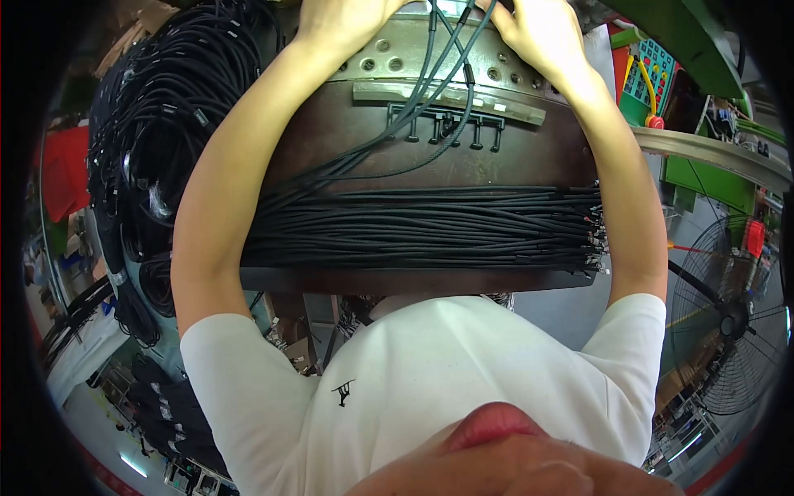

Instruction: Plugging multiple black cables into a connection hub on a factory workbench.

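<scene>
left hand (354,16), right hand (539,30), black cables (389,135) between, cable row (430,227) nearby

Cables (430,227) lie before the rack (461,118) (coils (178,95) left).

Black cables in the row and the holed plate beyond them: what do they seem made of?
Black cables: probably plastic or rubber jackets, satin finish, given soft highlights along the strands; braided sleeving is possible. Holed plate: likely metal, semi-glossy, since pale reflections show around its round holes.

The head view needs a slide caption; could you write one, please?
Left hand and right hand reach beyond a row of black cables.
</scene>
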A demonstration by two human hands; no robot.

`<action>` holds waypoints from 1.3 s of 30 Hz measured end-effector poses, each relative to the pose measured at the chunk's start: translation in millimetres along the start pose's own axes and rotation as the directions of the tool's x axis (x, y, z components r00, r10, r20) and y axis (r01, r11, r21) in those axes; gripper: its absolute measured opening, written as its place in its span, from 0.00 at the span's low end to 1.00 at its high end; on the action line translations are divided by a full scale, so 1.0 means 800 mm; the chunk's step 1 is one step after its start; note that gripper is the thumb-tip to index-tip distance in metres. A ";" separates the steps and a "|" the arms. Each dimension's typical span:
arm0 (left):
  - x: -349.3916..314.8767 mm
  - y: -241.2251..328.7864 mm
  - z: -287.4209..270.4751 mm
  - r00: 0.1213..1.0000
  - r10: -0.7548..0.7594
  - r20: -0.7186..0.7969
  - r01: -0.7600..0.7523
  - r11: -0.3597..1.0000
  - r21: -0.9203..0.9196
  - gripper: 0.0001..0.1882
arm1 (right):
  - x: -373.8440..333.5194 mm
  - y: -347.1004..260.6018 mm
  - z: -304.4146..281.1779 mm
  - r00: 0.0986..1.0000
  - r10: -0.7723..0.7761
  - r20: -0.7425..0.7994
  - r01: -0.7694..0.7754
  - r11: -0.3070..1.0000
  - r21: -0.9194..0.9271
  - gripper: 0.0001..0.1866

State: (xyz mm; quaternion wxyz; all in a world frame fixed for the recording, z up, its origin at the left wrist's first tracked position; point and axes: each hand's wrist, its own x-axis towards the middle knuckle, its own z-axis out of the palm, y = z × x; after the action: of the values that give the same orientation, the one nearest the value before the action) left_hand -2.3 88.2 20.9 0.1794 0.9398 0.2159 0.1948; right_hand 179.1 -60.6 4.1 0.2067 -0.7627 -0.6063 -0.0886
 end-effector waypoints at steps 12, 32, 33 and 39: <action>-0.066 0.002 -0.015 0.966 0.213 -0.146 -0.190 0.969 0.159 0.22 | -0.047 -0.005 -0.032 0.975 -0.071 -0.211 0.122 0.963 0.240 0.20; -0.449 0.012 -0.011 0.877 -0.379 0.297 0.335 0.923 0.189 0.20 | -0.530 -0.051 -0.006 0.678 0.664 0.316 -0.726 0.538 0.429 0.18; -0.444 0.014 -0.015 0.845 -0.429 0.318 0.410 0.903 0.128 0.20 | -0.530 -0.045 -0.003 0.764 0.600 0.237 -0.642 0.673 0.367 0.18; -0.445 0.003 -0.002 0.854 -0.391 0.344 0.341 0.919 0.199 0.14 | -0.517 -0.046 -0.007 0.839 0.523 0.151 -0.544 0.801 0.249 0.18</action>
State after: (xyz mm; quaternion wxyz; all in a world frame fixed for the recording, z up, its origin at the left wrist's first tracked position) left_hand -297.9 -82.5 -79.5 0.1892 0.9107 0.3649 -0.0417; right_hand 41.5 -423.6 -143.0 0.3070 -0.8677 -0.3807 0.0890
